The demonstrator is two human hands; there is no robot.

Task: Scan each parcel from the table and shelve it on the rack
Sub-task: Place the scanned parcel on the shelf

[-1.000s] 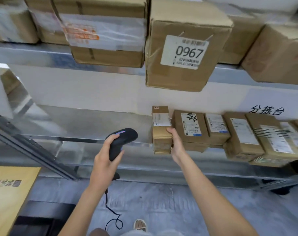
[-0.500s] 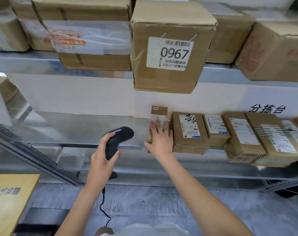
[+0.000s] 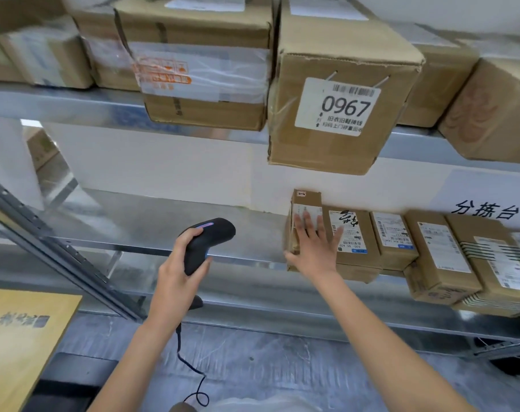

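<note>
The shelving step is in hand: the right hand (image 3: 313,248) lies flat, fingers straight and spread, against the labelled face of a small parcel (image 3: 304,209) standing upright on the lower shelf (image 3: 163,230) of the rack, at the left end of a row of parcels and touching its neighbour (image 3: 352,236). The left hand (image 3: 175,272) grips the black scanner (image 3: 205,242), fingers curled round its handle. The parcel's bottom edge seems to overhang the shelf lip, though blur makes this uncertain; next, probably push it back level, then return to the table
</note>
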